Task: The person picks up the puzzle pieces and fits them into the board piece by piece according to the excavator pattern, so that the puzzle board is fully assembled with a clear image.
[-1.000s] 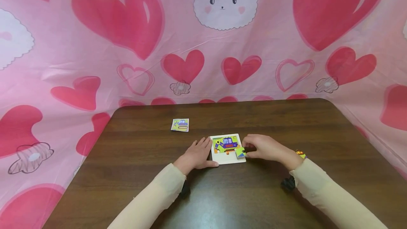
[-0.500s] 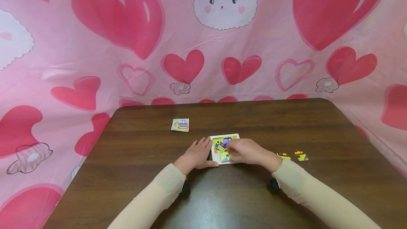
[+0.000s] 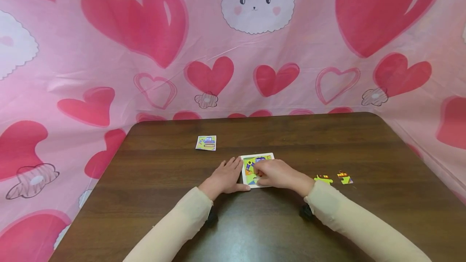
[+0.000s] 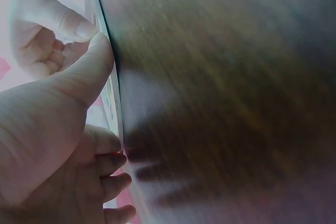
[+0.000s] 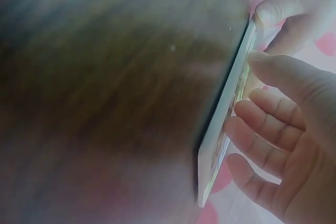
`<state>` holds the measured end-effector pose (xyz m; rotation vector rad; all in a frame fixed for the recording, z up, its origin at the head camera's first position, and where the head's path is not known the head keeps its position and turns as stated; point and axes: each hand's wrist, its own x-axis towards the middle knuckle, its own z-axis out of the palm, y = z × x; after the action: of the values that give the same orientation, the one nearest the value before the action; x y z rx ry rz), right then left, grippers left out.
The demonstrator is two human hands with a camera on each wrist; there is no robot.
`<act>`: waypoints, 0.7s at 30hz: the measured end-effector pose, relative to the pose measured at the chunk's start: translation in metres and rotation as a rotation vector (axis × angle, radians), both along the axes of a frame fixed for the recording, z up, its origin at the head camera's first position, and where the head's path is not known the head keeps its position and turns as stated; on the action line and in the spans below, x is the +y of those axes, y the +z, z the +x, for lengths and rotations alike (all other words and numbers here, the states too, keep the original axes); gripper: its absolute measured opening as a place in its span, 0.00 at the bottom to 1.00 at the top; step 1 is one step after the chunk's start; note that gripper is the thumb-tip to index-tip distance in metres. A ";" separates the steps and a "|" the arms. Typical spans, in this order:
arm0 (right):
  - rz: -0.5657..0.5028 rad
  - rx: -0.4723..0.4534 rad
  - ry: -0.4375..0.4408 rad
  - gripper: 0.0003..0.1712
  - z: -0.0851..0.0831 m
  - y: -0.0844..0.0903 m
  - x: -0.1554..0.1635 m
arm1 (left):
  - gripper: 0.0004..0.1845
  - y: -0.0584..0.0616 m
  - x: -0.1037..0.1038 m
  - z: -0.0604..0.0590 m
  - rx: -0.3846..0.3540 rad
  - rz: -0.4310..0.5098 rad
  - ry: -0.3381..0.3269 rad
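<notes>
A white-framed puzzle board (image 3: 268, 156) with a bright vehicle picture lies on the dark wooden table (image 3: 255, 229). My left hand (image 3: 233, 170) lies flat beside the board's left edge. Its thumb (image 4: 89, 66) presses against the board's rim (image 4: 108, 85). My right hand (image 3: 259, 175) covers the lower right of the board, its fingers (image 5: 262, 124) laid fairly straight on the board's face (image 5: 227, 124). The piece under them is hidden. Two loose pieces (image 3: 323, 179) (image 3: 345, 179) lie to the right of my right wrist.
A small picture card (image 3: 206, 142) lies on the table to the far left of the board. A pink cloth with hearts (image 3: 153, 51) hangs behind and around the table. The table's rounded far corners and side edges are in view.
My right hand carried a puzzle piece from the board's right edge leftward onto the board and now presses down there. This uncovered the two loose pieces. The left hand stayed put.
</notes>
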<state>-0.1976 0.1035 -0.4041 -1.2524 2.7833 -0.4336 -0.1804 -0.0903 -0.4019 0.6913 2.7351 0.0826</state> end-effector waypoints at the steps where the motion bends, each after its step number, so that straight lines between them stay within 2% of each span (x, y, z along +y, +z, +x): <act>1: -0.001 0.003 0.008 0.10 0.000 0.000 0.000 | 0.48 0.000 0.000 0.000 0.000 0.001 -0.001; 13: 0.025 -0.020 0.153 0.11 0.000 0.001 0.002 | 0.48 -0.004 0.000 0.000 0.029 -0.024 -0.019; 21: 0.059 -0.002 0.174 0.12 0.001 0.004 0.001 | 0.48 -0.004 0.000 0.001 0.025 -0.030 -0.017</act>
<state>-0.1970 0.1049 -0.4005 -1.4639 2.6345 -0.3373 -0.1797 -0.0901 -0.4056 0.7116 2.7479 0.0285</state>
